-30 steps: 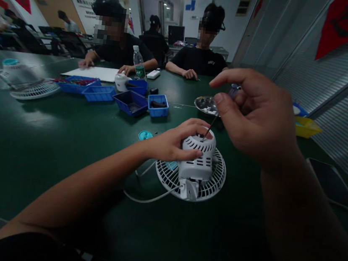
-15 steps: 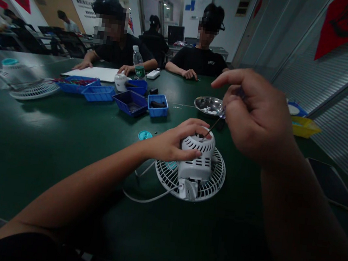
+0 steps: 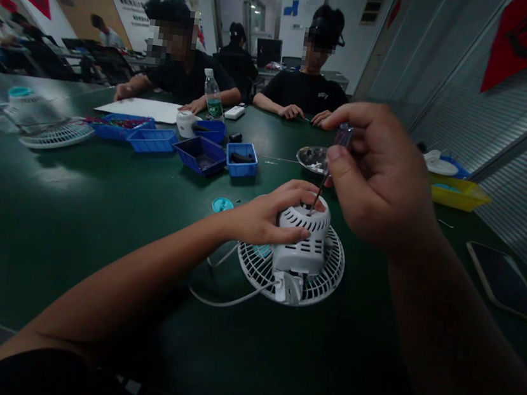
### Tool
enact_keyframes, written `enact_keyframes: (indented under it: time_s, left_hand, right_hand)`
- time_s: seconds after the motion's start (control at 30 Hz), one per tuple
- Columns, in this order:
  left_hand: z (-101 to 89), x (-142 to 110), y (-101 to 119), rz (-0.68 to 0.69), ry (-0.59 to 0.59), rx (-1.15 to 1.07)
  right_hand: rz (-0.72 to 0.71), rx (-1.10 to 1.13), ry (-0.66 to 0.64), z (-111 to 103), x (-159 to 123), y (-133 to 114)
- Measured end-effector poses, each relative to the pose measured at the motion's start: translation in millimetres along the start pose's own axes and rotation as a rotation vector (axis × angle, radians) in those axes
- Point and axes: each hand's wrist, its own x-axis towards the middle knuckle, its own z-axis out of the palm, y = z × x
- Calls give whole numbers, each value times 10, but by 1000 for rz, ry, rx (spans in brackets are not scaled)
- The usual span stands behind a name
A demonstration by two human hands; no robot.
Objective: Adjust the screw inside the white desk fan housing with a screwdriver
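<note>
A white fan motor housing [image 3: 299, 253] stands on a round white fan grille [image 3: 333, 273] on the green table. My left hand [image 3: 275, 215] wraps round the housing from the left, fingers over its top and thumb along its side. My right hand [image 3: 381, 173] is closed on the handle of a screwdriver [image 3: 344, 135]. Its shaft slants down to the top of the housing, and the tip meets the rim near a hole there. A white cable [image 3: 226, 303] loops out to the left of the housing. Close by lies a small turquoise round part [image 3: 222, 204].
Blue bins [image 3: 199, 154] stand beyond my left hand, and a metal bowl [image 3: 309, 158] with small white parts is behind the housing. At right are a yellow bin [image 3: 460, 195] and a phone [image 3: 507, 282]. Another fan [image 3: 55, 133] sits at far left. Two people sit opposite.
The screwdriver has tipped more upright and its handle now shows between my right thumb and fingers. My left hand stays on the housing. The view has shifted slightly.
</note>
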Motion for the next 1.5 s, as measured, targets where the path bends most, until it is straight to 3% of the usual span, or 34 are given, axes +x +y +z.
enact_keyframes:
  time_s: [0.13, 0.33, 0.77, 1.07, 1.5]
  left_hand:
    - [-2, -3, -3, -3, -1, 2]
    - [0, 1, 0, 5, 2, -10]
    - [0, -5, 3, -3, 1, -8]
    - [-7, -11, 4, -11, -11, -17]
    - [-10, -6, -1, -5, -5, -16]
  right_hand:
    - [-48, -81, 64, -14, 29, 6]
    - [37, -168, 53, -8, 41, -9]
    - [109, -95, -25, -45, 66, -67]
    - [149, -97, 0, -42, 54, -44]
    - [44, -85, 8, -48, 27, -32]
